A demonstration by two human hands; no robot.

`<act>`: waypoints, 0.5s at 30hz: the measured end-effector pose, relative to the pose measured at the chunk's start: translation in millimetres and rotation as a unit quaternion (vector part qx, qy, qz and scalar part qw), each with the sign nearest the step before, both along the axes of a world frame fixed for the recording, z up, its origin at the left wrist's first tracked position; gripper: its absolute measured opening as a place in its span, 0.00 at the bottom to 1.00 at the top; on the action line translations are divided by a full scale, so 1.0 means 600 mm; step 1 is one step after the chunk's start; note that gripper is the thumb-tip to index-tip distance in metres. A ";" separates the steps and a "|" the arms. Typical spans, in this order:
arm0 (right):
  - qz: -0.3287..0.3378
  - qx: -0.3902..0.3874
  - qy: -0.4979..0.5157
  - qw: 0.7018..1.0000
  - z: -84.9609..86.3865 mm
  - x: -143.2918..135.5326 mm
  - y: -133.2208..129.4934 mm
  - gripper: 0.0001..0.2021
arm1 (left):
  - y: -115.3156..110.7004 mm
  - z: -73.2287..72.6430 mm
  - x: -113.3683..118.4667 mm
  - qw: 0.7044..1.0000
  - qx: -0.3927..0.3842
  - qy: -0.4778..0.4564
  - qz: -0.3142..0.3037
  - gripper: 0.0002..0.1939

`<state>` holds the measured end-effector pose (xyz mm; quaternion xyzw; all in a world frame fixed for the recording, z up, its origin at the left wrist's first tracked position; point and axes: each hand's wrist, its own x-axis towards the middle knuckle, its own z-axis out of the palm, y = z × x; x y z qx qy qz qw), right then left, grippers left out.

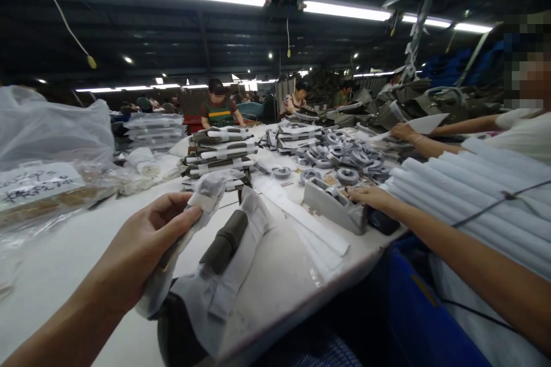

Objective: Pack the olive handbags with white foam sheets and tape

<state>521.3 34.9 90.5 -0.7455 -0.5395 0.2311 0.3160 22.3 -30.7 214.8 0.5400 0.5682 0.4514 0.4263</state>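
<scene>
My left hand (150,241) pinches a strap wrapped in white paper (207,194) between thumb and fingers. Just right of it, on the white table (275,281), lies a dark olive handle (226,241) partly wrapped in white paper, its dark lower end near the table's front edge. My right hand (372,198) reaches out to a grey tape dispenser (336,206), its fingertips at the dispenser's far right end; whether they hold a piece of tape is too small to tell. White paper strips (305,223) lie between the handle and the dispenser.
Stacks of wrapped straps (221,152) and a pile of grey rolled coils (348,157) stand farther back. A plastic-covered bundle (47,183) is at left. White rolls (477,200) and a blue bin (426,309) are at right. A co-worker's hands (404,132) hold white paper; others work behind.
</scene>
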 end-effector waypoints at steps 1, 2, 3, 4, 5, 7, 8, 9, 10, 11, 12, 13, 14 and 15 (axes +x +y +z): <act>-0.001 -0.019 0.023 1.000 -0.002 0.001 -0.001 0.22 | 0.000 -0.001 0.000 1.000 0.003 0.000 0.002 0.30; 0.003 -0.036 0.047 0.998 -0.002 0.002 -0.001 0.23 | -0.001 -0.001 -0.001 1.000 0.005 -0.002 0.003 0.30; 0.009 -0.050 0.071 0.996 -0.001 0.002 -0.001 0.23 | -0.001 -0.002 -0.002 1.000 0.005 -0.005 0.005 0.29; 0.013 -0.057 0.093 0.994 0.001 0.003 0.000 0.22 | -0.002 -0.002 -0.002 1.000 0.003 -0.007 0.008 0.29; 0.015 -0.059 0.114 0.992 0.005 0.002 0.000 0.22 | -0.003 -0.001 -0.001 1.000 0.001 -0.011 0.011 0.29; 0.010 -0.051 0.153 0.987 0.015 0.001 -0.002 0.20 | -0.004 0.000 0.000 1.000 0.001 -0.015 0.012 0.29; 0.004 -0.043 0.169 0.985 0.021 0.001 -0.005 0.19 | -0.004 0.001 0.001 1.000 0.001 -0.015 0.013 0.30; -0.002 -0.032 0.184 0.982 0.028 0.001 -0.010 0.18 | -0.005 0.002 0.002 1.000 0.003 -0.013 0.014 0.30; -0.009 -0.019 0.197 0.980 0.034 0.001 -0.016 0.17 | -0.005 0.003 0.002 1.000 0.005 -0.010 0.015 0.30; -0.014 -0.006 0.210 0.978 0.040 0.003 -0.024 0.16 | -0.005 0.003 0.002 1.000 0.006 -0.006 0.016 0.30; -0.019 0.006 0.221 0.975 0.045 0.004 -0.033 0.15 | -0.005 0.004 0.002 1.000 0.006 -0.002 0.017 0.30; -0.024 0.012 0.231 0.973 0.049 0.007 -0.043 0.15 | -0.004 0.003 0.001 1.000 0.007 0.001 0.017 0.30; -0.028 0.013 0.237 0.971 0.050 0.009 -0.054 0.15 | -0.004 0.003 0.001 1.000 0.008 0.005 0.016 0.30; -0.033 0.009 0.241 0.970 0.050 0.012 -0.065 0.15 | -0.004 0.003 0.000 1.000 0.010 0.008 0.017 0.29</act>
